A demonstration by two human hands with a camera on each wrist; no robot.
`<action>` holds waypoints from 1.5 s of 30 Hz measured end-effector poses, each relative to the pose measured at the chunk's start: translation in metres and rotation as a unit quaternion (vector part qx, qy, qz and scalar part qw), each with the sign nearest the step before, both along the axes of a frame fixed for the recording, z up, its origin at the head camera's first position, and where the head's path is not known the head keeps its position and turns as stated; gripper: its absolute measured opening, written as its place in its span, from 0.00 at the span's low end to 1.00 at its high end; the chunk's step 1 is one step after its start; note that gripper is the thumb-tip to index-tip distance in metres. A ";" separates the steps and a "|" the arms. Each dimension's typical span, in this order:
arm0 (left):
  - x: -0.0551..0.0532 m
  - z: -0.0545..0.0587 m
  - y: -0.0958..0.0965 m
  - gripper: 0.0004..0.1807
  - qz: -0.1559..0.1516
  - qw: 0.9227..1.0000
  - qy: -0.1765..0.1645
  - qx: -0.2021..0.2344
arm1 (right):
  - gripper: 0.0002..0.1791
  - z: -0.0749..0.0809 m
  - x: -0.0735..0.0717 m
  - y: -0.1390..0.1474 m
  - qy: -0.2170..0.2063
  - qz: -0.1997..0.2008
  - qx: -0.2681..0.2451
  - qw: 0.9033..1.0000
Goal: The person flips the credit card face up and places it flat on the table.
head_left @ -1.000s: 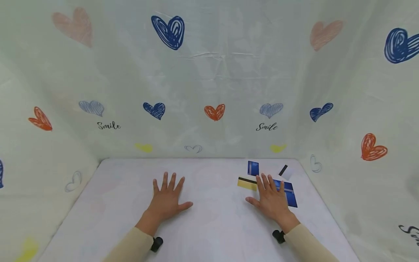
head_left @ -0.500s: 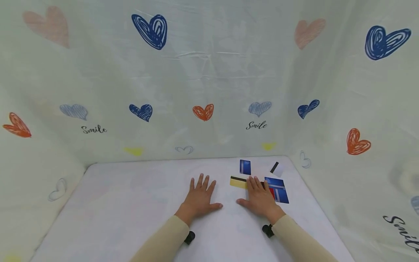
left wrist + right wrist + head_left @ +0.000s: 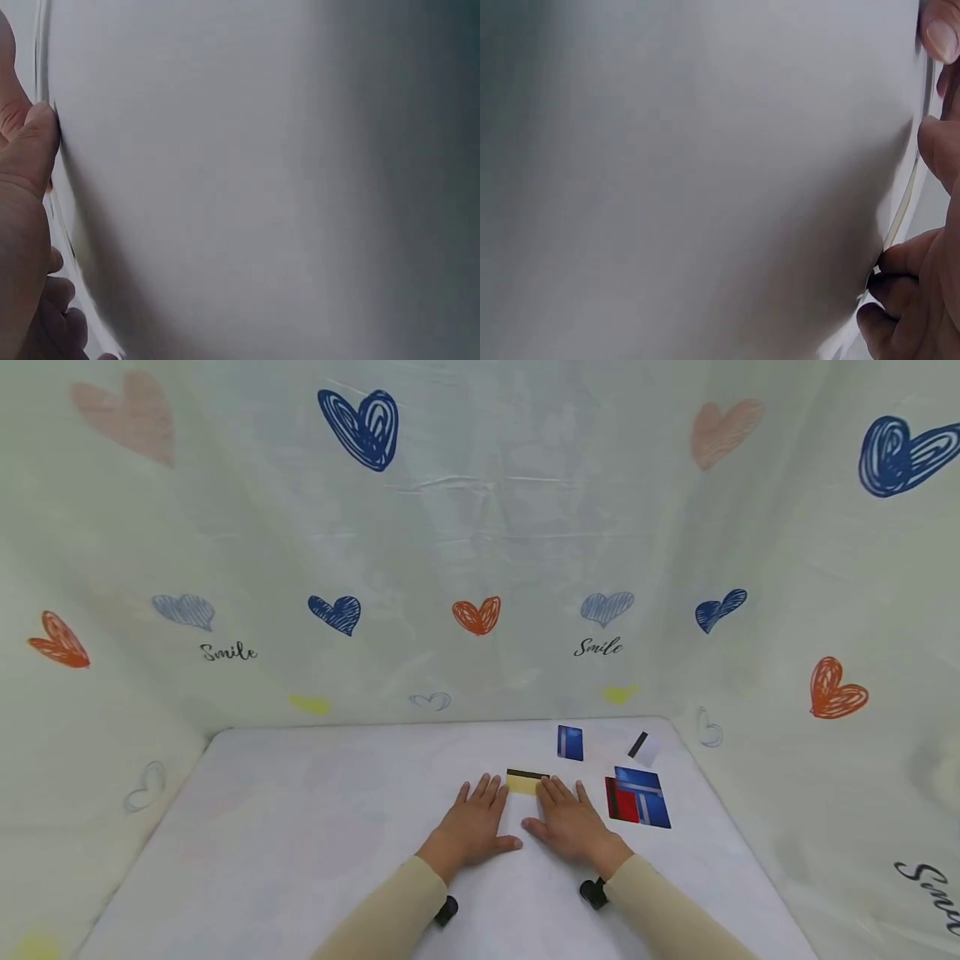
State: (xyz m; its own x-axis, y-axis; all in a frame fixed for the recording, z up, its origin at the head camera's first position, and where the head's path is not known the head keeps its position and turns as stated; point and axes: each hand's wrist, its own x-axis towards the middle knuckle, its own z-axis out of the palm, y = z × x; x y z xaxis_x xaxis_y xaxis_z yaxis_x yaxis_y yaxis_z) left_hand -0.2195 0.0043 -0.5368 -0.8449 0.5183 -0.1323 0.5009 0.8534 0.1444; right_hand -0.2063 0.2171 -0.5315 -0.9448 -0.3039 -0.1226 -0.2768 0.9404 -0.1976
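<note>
The yellow magnetic-stripe card (image 3: 522, 783) is overlapped by the right hand (image 3: 572, 828), bordered by the left hand (image 3: 471, 825) — both straight-fingered, nothing gripped.

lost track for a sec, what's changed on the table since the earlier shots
The right hand slid left with the yellow card under its fingertips, uncovering the red card. The left hand moved right, to the yellow card's left end. Nothing was gripped. The far blue card, white card and nearer blue cards look unmoved.
</note>
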 end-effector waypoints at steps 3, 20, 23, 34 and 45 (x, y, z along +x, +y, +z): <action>0.004 0.001 -0.012 0.54 0.000 1.000 0.008 -0.001 | 0.43 0.001 0.000 -0.015 0.002 0.024 0.000 1.000; 0.036 0.006 -0.085 0.53 0.013 1.000 -0.013 0.011 | 0.42 0.000 0.009 -0.088 0.009 0.122 0.031 0.992; 0.040 0.007 -0.094 0.53 0.017 1.000 -0.015 0.020 | 0.41 0.000 0.009 -0.093 0.005 0.130 0.034 0.991; 0.047 0.003 -0.112 0.52 0.027 0.999 -0.023 0.027 | 0.39 0.004 0.012 -0.102 0.006 0.152 0.035 0.988; 0.045 0.001 -0.121 0.45 0.052 0.996 0.033 0.057 | 0.39 0.004 0.004 -0.100 0.062 0.153 0.033 0.986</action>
